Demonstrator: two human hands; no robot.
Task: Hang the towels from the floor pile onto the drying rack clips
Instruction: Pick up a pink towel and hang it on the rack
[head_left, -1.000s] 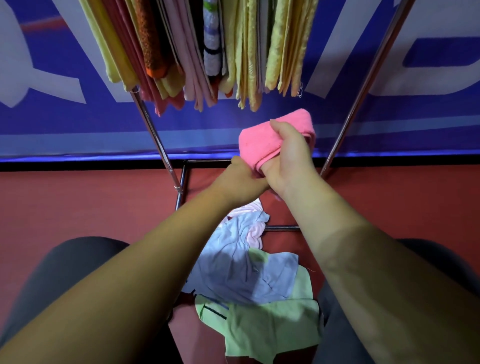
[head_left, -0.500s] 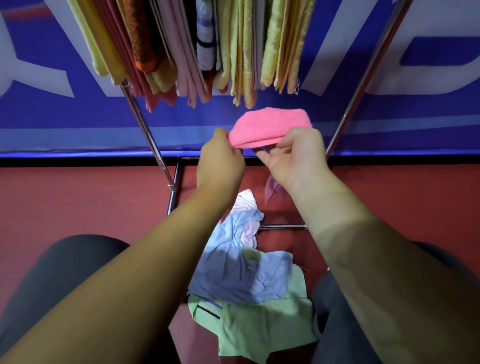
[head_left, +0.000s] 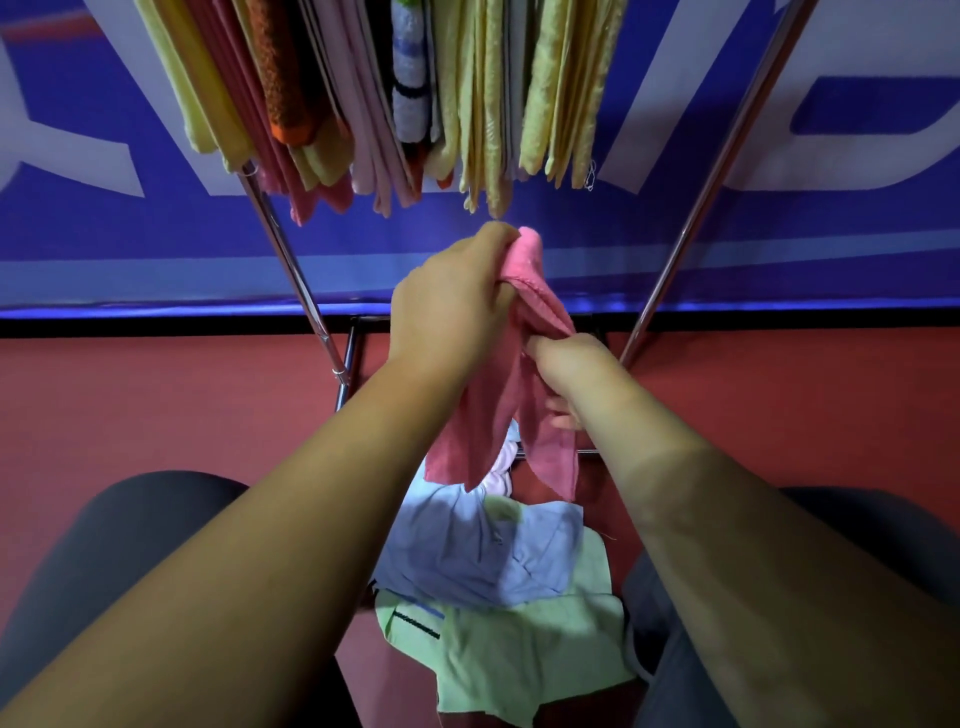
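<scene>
Blue banner (head_left: 156, 249) behind, red floor (head_left: 156, 415) below. Drying rack (head_left: 293, 270): two slanted metal legs; hung towels (head_left: 467, 104) packed tight along top, yellow, pink, orange, striped. Floor pile (head_left: 483, 551) between knees: blue cloth over green, pale pink beneath. Pink towel (head_left: 498, 415) held in air above pile, just under hung towels' ends, two tails drooping. Left hand (head_left: 452, 306) fist-clenched round bunched top. Right hand (head_left: 566, 364) curled round fold lower down.
</scene>
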